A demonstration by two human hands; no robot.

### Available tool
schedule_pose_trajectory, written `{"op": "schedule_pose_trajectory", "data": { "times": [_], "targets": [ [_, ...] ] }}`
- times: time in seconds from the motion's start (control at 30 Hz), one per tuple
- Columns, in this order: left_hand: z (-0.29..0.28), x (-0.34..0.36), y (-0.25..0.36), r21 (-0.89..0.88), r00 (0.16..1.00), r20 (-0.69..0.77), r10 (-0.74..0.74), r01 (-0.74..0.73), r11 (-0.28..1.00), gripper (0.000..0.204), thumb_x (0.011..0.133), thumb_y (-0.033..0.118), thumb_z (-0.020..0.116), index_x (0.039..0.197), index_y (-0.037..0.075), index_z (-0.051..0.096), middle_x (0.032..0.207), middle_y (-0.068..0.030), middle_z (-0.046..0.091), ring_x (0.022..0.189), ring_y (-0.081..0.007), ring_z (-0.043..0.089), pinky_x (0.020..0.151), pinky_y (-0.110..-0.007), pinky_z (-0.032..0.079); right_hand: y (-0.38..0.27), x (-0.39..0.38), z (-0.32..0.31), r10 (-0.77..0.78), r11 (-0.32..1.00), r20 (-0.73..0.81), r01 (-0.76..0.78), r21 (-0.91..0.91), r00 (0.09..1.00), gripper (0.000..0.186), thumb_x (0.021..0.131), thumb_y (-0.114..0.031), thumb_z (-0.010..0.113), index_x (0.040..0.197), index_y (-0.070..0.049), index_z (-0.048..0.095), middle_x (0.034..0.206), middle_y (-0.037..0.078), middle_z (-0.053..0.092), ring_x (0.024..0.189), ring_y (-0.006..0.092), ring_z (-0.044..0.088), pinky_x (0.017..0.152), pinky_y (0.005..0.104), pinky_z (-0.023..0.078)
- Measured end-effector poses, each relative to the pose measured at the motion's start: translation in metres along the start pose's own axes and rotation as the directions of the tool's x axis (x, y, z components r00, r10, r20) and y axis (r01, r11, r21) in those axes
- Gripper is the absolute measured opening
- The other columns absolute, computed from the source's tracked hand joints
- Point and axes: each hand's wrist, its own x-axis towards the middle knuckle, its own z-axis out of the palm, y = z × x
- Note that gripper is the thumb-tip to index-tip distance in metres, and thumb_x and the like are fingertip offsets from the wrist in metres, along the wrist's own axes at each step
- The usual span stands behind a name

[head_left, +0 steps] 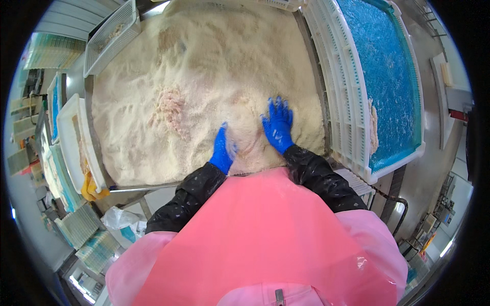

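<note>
A wide bed of pale crumb coating (214,56) fills the tray in front of me. My right hand (278,126), in a blue glove, lies on the crumbs with its fingers spread. Opposite it, my left hand (223,151) is held edge-on in the same kind of glove, its fingers stretched out and slightly blurred. Between the two hands is a crumb-covered, faintly pink mound (248,135); its shape under the coating is unclear. Farther left, pink raw meat (171,108) lies partly dusted in the crumbs.
At the right stands a white plastic crate (339,81) beside a blue-lined tray (380,76), with a pale coated piece (373,127) at its edge. A white basket (112,36) sits at the far left corner. Nearer left are a white tub (76,140) and a yellow glove-like item (91,187).
</note>
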Motion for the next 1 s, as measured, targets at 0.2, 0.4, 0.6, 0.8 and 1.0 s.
{"op": "schedule_pose_trajectory", "data": {
  "times": [0.2, 0.4, 0.6, 0.8, 1.0],
  "targets": [
    [-0.018, 0.044, -0.069, -0.587, 0.940, 0.309, 0.142, 0.071, 0.806, 0.062, 0.094, 0.051, 0.038, 0.141, 0.011, 0.033, 0.138, -0.0120, 0.043, 0.122, -0.0277, 0.045, 0.104, -0.038, 0.035, -0.083, -0.019, -0.024, -0.295, 0.866, 0.096, 0.224, 0.446, 0.951, 0.061, 0.088, -0.038, 0.046, 0.143, -0.014, 0.032, 0.148, 0.013, 0.028, 0.136, 0.0358, 0.024, 0.108, 0.0542, 0.013],
    [0.023, 0.024, -0.026, -0.358, 0.839, 0.543, -0.037, 0.272, 0.893, 0.066, 0.093, 0.054, 0.037, 0.139, 0.005, 0.035, 0.136, -0.0155, 0.044, 0.121, -0.0277, 0.046, 0.104, -0.038, 0.035, -0.074, -0.019, -0.007, -0.178, 0.886, -0.087, 0.198, 0.419, 0.980, 0.052, 0.089, -0.032, 0.045, 0.139, -0.015, 0.041, 0.146, 0.012, 0.033, 0.137, 0.0337, 0.023, 0.108, 0.0535, 0.013],
    [0.015, 0.006, -0.018, -0.443, 0.889, 0.457, -0.032, 0.259, 0.858, 0.061, 0.095, 0.055, 0.033, 0.134, 0.009, 0.041, 0.130, -0.0142, 0.049, 0.116, -0.0279, 0.048, 0.101, -0.041, 0.037, -0.038, -0.009, -0.034, -0.044, 0.977, 0.037, 0.036, 0.212, 0.998, 0.036, 0.090, -0.022, 0.051, 0.123, -0.007, 0.055, 0.115, 0.012, 0.058, 0.117, 0.0272, 0.046, 0.101, 0.0431, 0.029],
    [0.018, -0.017, 0.006, -0.025, 0.938, 0.289, -0.190, 0.205, 0.978, 0.069, 0.094, 0.058, 0.032, 0.138, 0.006, 0.037, 0.133, -0.0122, 0.047, 0.118, -0.0276, 0.049, 0.099, -0.041, 0.038, -0.058, -0.010, -0.109, 0.059, 0.217, 0.527, -0.527, 0.822, 0.848, 0.033, 0.092, -0.024, 0.054, 0.116, -0.001, 0.057, 0.093, 0.005, 0.058, 0.086, 0.0147, 0.054, 0.079, 0.0273, 0.042],
    [-0.078, 0.085, -0.002, 0.583, 0.949, 0.316, 0.004, -0.197, 0.788, 0.055, 0.096, 0.046, 0.037, 0.114, -0.002, 0.056, 0.100, -0.0190, 0.064, 0.084, -0.0284, 0.064, 0.075, -0.038, 0.051, -0.024, 0.026, -0.302, 0.076, 0.133, 0.541, -0.546, 0.827, 0.838, 0.040, 0.091, -0.030, 0.053, 0.117, 0.001, 0.058, 0.071, -0.004, 0.047, 0.055, 0.0029, 0.034, 0.049, 0.0180, 0.030]
  ]
}}
